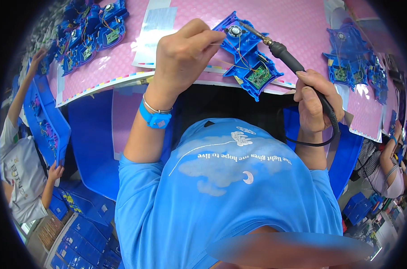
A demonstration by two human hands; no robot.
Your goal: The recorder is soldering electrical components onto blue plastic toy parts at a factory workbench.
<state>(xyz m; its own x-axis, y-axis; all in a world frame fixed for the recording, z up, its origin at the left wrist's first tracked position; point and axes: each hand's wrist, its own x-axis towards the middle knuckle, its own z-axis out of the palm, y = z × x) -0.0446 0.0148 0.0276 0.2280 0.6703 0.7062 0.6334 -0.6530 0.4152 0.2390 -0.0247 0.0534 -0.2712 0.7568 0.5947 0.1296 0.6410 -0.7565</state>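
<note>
A blue plastic housing (pixel 251 44) lies opened in two halves on the pink table covering, ahead of me. Its far half carries a round silver speaker (pixel 235 31); the near half holds a green circuit board (pixel 258 77), and thin wires join the two. My right hand (pixel 318 96) grips a soldering iron (pixel 288 56) by its black handle, with the metal tip over the far half, close to the speaker. Thumb and finger of my left hand (pixel 183 54) pinch a thin strand that looks like solder wire, just left of the speaker. Its far end is hard to make out.
Several similar opened blue housings (pixel 111 33) lie at the far left, more housings (pixel 340 67) at the right. Blue bins (pixel 93 143) sit below the table edge. A person (pixel 24 166) at left holds a long blue tray (pixel 62 121); another person (pixel 392 175) sits at right.
</note>
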